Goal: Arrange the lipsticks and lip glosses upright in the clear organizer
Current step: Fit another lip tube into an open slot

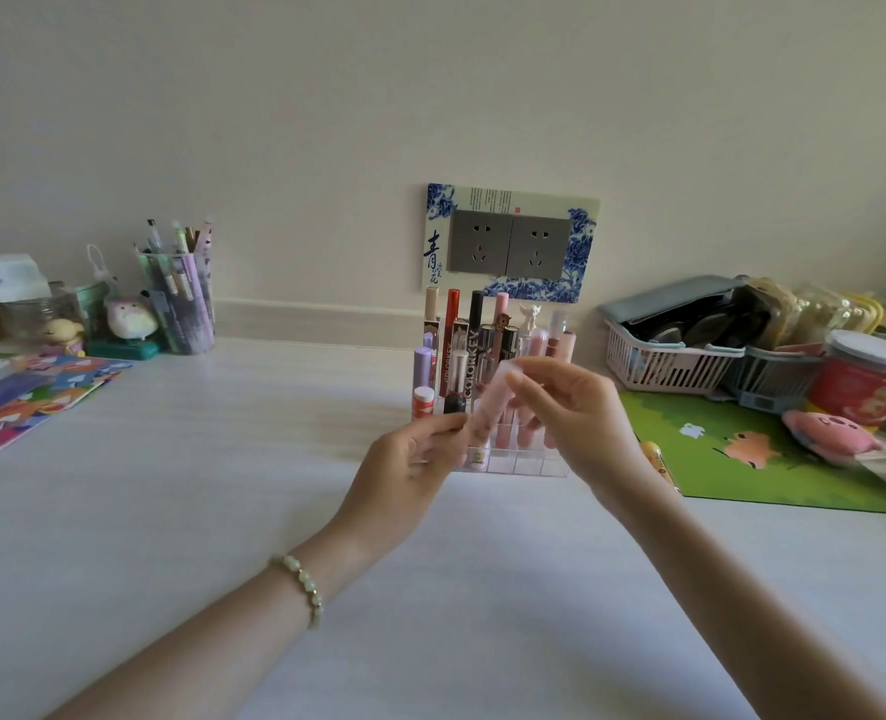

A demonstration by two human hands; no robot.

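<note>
A clear organizer (pixel 529 467) stands on the white table near the wall, its back rows filled with several upright lipsticks and lip glosses (pixel 464 350). In front of it both hands hold one pale pink tube (pixel 490 402), tilted and blurred. My left hand (pixel 409 465) pinches its lower end and my right hand (pixel 576 407) grips its upper end. The front cells of the organizer are partly hidden behind my hands. A yellow tube (pixel 656 462) lies on the green mat to the right.
A pen cup (pixel 178 298) and small plush toys stand at the back left, with a colourful pad (pixel 30 397) before them. Right: a pink basket (pixel 664 361), a red jar (pixel 864 381), a pink plush (pixel 830 436) on the green mat (pixel 768 470). A wall socket (pixel 511 244) sits behind the organizer.
</note>
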